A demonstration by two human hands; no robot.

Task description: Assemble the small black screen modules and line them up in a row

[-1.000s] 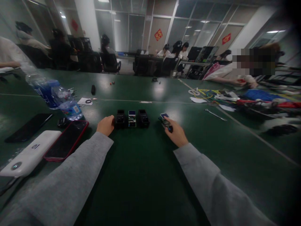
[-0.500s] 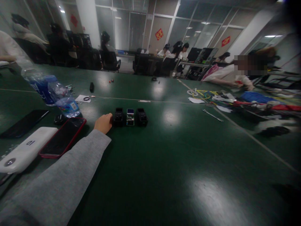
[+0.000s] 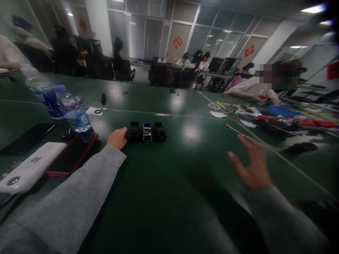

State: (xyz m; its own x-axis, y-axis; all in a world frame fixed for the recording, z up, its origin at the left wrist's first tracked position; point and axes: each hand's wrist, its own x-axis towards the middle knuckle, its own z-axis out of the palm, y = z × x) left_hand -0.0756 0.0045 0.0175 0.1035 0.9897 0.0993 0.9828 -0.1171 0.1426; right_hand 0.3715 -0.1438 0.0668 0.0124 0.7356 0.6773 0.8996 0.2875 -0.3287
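- Three small devices stand in a row on the green table point(image 3: 169, 197): a left casing point(image 3: 134, 131), a board point(image 3: 147, 132) and a right casing point(image 3: 160, 132). Both casings are black; the board, between them, has a dark screen at its 12 o'clock end. Narrow gaps part the three.
- The person's left hand point(image 3: 118, 138) rests at the left casing's 9 o'clock side, fingers curled in; whether they touch or pinch it, one cannot tell.
- The right hand point(image 3: 253, 164), blurred, is raised over the table, thumb and fingers spread apart. From it, the row lies well apart, between 9 and 10 o'clock.
- A wrench point(image 3: 233, 129) lies at the right hand's 11 o'clock, near the fingertips.
- Tangled cables point(image 3: 225, 107) spread from the right hand's 11 to 2 o'clock, farther off; a co-worker in a pale top point(image 3: 242, 89) leans beyond them at 12.
- Between 8 and 9 o'clock of the left hand lies a red-edged phone point(image 3: 75, 152); past it, a white power bank point(image 3: 31, 165).
- Two bottles point(image 3: 78, 118) tower at the phone's 11 to 12 o'clock.
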